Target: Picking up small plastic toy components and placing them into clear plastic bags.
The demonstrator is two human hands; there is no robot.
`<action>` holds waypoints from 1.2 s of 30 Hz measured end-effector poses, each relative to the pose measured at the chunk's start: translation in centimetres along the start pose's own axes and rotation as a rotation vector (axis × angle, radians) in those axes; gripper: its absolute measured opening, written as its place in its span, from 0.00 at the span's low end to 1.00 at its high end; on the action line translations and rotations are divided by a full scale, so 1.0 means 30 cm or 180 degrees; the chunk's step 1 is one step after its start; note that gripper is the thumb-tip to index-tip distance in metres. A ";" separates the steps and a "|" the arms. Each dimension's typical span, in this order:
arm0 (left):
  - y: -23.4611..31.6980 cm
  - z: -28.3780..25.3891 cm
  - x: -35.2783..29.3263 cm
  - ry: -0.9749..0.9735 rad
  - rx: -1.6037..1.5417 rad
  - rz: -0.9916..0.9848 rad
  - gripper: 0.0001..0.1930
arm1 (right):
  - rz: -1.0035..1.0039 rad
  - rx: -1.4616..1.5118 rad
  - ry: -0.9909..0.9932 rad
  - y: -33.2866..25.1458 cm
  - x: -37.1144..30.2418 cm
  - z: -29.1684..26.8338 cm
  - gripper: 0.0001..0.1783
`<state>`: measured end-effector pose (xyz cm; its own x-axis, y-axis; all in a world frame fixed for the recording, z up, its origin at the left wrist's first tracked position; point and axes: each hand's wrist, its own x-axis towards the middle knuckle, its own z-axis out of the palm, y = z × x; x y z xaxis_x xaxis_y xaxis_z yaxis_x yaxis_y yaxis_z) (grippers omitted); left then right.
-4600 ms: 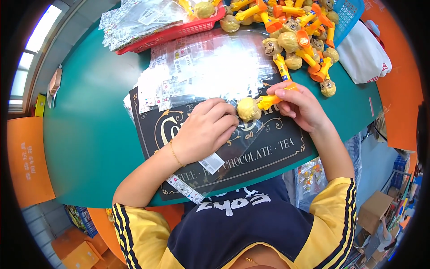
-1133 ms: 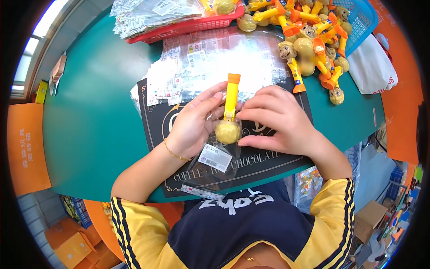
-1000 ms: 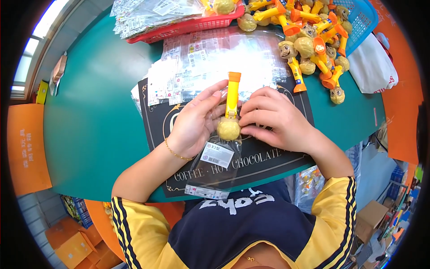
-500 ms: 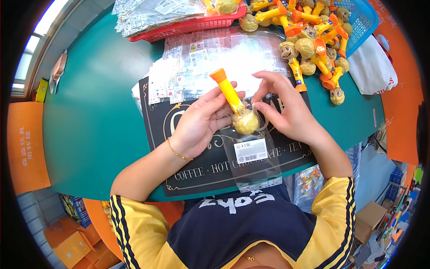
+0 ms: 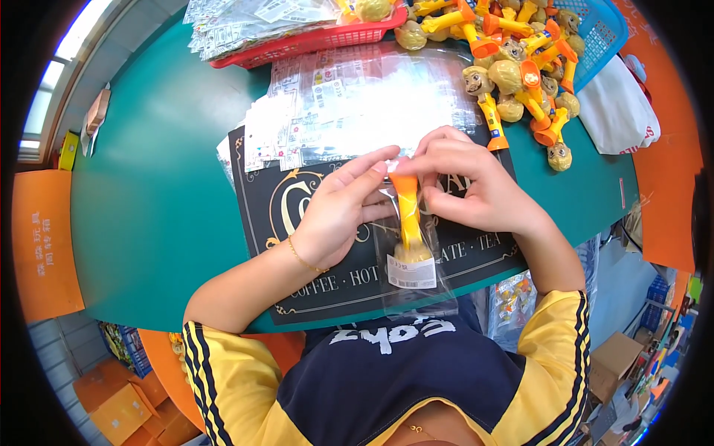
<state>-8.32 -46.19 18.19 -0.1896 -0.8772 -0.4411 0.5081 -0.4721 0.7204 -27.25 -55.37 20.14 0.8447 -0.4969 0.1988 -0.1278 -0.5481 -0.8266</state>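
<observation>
A toy figure with a yellow handle (image 5: 409, 212) and a golden head hangs head-down inside a clear plastic bag (image 5: 439, 297). A white printed label (image 5: 411, 273) lies across the bag over the head. My left hand (image 5: 343, 204) grips the bag's upper edge, its thumb and index finger at the toy's orange end. From the other side my right hand (image 5: 476, 182) has its fingers bent onto the bag's mouth by that same end. Part of the mouth is hidden by my fingers. Beneath both hands lies a black printed mat (image 5: 335, 290).
Stacked flat clear bags (image 5: 320, 97) lie beyond the mat. A red basket (image 5: 297, 50) holds more bags and printed sheets. Several similar toys (image 5: 513, 82) are heaped at the far right, by a blue basket (image 5: 599, 33). A white cloth bag (image 5: 617, 111) sits at the green table's (image 5: 149, 215) right edge.
The toy has gone down into the bag; before, its handle stuck out above the mouth. My right hand has moved left to the toy's orange end, and both hands are closer together.
</observation>
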 end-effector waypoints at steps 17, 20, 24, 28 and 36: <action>-0.014 0.017 0.002 0.0206 -0.0407 0.0397 0.21 | 0.0067 0.0932 -0.0507 0.010 0.006 0.024 0.05; -0.006 0.023 -0.001 0.0291 -0.0265 0.0310 0.23 | 0.0552 0.1343 -0.0559 0.016 0.000 0.022 0.06; 0.025 0.000 -0.024 -0.0484 0.0149 -0.0874 0.22 | 0.0655 0.1719 -0.0535 0.047 -0.015 -0.011 0.05; 0.038 0.029 -0.036 -0.0281 -0.0145 -0.1156 0.22 | 0.0903 0.2117 -0.0465 0.062 -0.021 -0.049 0.06; 0.022 -0.009 -0.029 -0.0159 0.0484 -0.0200 0.12 | 0.0769 0.2040 -0.0328 0.071 -0.033 -0.097 0.05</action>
<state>-7.61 -45.70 18.91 -0.2605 -0.8470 -0.4634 0.3618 -0.5307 0.7665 -29.88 -58.01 19.70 0.8804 -0.4711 -0.0548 -0.0132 0.0913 -0.9957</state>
